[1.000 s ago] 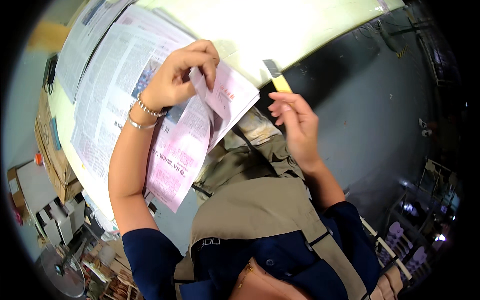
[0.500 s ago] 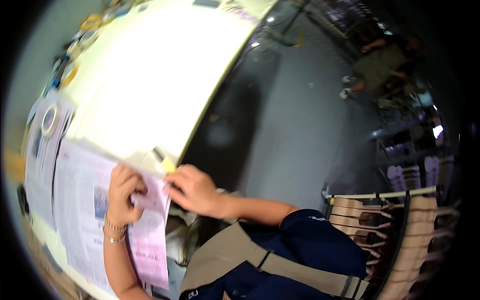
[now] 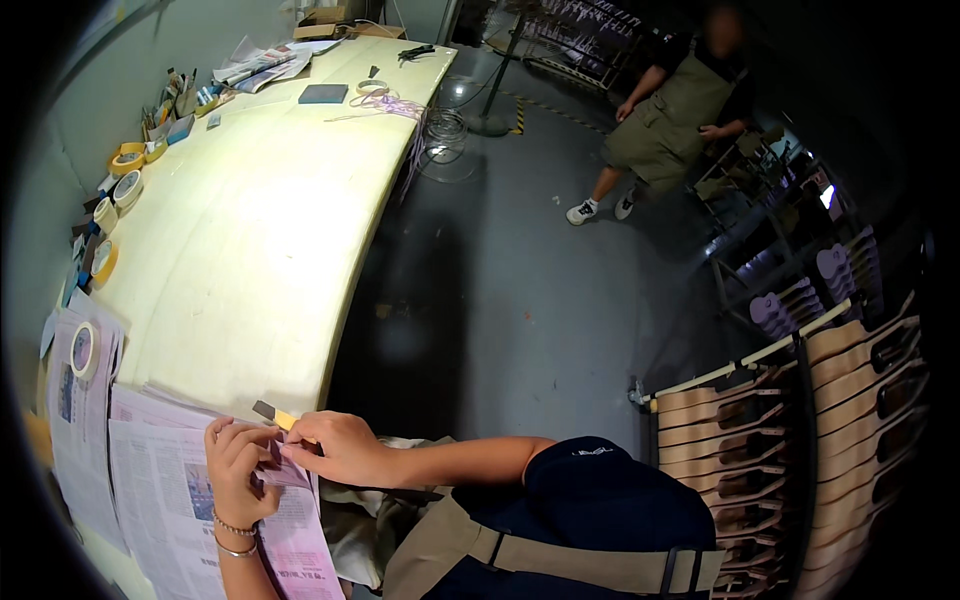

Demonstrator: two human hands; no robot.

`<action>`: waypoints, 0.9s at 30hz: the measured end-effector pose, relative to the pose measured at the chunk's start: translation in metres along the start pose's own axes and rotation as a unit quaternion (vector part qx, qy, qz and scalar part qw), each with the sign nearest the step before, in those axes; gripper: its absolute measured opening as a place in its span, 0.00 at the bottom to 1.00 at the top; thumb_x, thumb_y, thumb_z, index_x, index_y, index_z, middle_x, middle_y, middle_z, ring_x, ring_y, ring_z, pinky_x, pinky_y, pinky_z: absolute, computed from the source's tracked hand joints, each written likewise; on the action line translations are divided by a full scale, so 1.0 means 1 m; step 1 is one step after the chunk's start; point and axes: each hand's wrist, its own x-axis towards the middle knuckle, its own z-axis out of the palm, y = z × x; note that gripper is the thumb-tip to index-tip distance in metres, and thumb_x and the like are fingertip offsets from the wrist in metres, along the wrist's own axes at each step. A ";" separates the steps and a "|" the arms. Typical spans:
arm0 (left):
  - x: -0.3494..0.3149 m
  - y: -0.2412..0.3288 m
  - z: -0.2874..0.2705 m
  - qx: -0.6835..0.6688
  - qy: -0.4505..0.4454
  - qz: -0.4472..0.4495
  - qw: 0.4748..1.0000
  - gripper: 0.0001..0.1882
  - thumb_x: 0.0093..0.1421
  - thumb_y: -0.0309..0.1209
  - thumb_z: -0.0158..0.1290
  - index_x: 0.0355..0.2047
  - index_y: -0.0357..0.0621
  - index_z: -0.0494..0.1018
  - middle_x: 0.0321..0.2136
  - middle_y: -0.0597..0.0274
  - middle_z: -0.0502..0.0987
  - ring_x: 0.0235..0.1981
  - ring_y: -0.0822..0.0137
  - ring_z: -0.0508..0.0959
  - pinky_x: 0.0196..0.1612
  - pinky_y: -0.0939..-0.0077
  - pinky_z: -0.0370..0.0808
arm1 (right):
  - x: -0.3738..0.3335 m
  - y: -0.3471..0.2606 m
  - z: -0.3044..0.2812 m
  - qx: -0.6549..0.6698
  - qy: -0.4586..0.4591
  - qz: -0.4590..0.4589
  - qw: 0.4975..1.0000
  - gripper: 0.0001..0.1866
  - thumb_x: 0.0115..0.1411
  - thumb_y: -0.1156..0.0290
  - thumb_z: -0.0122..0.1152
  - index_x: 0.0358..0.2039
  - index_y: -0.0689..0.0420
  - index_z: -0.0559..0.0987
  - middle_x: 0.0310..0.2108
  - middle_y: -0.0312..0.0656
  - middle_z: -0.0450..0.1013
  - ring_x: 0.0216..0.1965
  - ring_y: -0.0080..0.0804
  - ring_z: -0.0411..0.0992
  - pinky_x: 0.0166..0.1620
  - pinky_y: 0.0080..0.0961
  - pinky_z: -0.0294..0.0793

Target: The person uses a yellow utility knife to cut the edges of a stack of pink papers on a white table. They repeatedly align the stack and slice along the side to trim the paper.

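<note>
Several sheets of newspaper [image 3: 165, 500] lie on the near end of the pale table [image 3: 240, 250]. My left hand [image 3: 240, 470], with bracelets at its wrist, is over the paper, its fingers bent and drawn together; what they grip, if anything, is hidden. Close against it, my right hand [image 3: 345, 448] is closed around a yellow tool [image 3: 283, 420] with a flat dark end, like a utility knife or a flat scraper. That end points away from me, above the paper's far edge. The fingertips of both hands nearly meet by the table's right edge.
A tape roll [image 3: 85, 350] rests on newspaper at left. More tape rolls [image 3: 127, 188] and brushes [image 3: 180, 95] line the wall side. A rack of wooden guitar necks [image 3: 700, 430] stands to my right. Across the floor, a person in an apron [image 3: 660, 125] stands.
My view has shifted, showing more of the table's far end and the standing person. Both hands stay together over the newspaper, and the yellow tool remains in my right hand.
</note>
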 end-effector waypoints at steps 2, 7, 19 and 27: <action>0.000 -0.001 0.000 0.012 0.012 0.019 1.000 0.12 0.29 0.28 0.50 0.19 0.43 0.63 0.34 0.59 0.79 0.36 0.55 0.74 0.50 0.53 0.63 | 0.003 0.000 0.001 0.007 -0.002 0.016 1.000 0.10 0.56 0.64 0.62 0.27 0.58 0.80 0.23 0.43 0.74 0.25 0.39 0.74 0.29 0.32 0.71; -0.001 -0.002 0.000 0.029 0.026 0.040 0.998 0.13 0.28 0.29 0.50 0.20 0.43 0.63 0.34 0.59 0.79 0.35 0.55 0.73 0.48 0.55 0.64 | 0.007 0.008 0.005 0.008 -0.001 0.023 1.000 0.11 0.55 0.63 0.63 0.26 0.58 0.79 0.22 0.43 0.74 0.25 0.40 0.74 0.28 0.33 0.71; 0.000 -0.001 0.001 0.027 0.021 0.039 0.999 0.12 0.31 0.27 0.49 0.21 0.42 0.64 0.33 0.55 0.80 0.34 0.53 0.75 0.50 0.54 0.67 | 0.006 0.018 0.007 0.026 0.009 0.042 0.999 0.12 0.54 0.61 0.66 0.23 0.56 0.79 0.17 0.39 0.71 0.19 0.35 0.70 0.24 0.30 0.66; 0.003 -0.004 0.004 0.036 0.011 0.022 0.999 0.11 0.32 0.28 0.52 0.20 0.43 0.66 0.36 0.56 0.80 0.35 0.54 0.75 0.45 0.59 0.69 | 0.004 0.019 0.007 0.014 0.032 0.027 0.999 0.11 0.54 0.62 0.66 0.24 0.57 0.80 0.20 0.42 0.72 0.21 0.34 0.73 0.26 0.29 0.69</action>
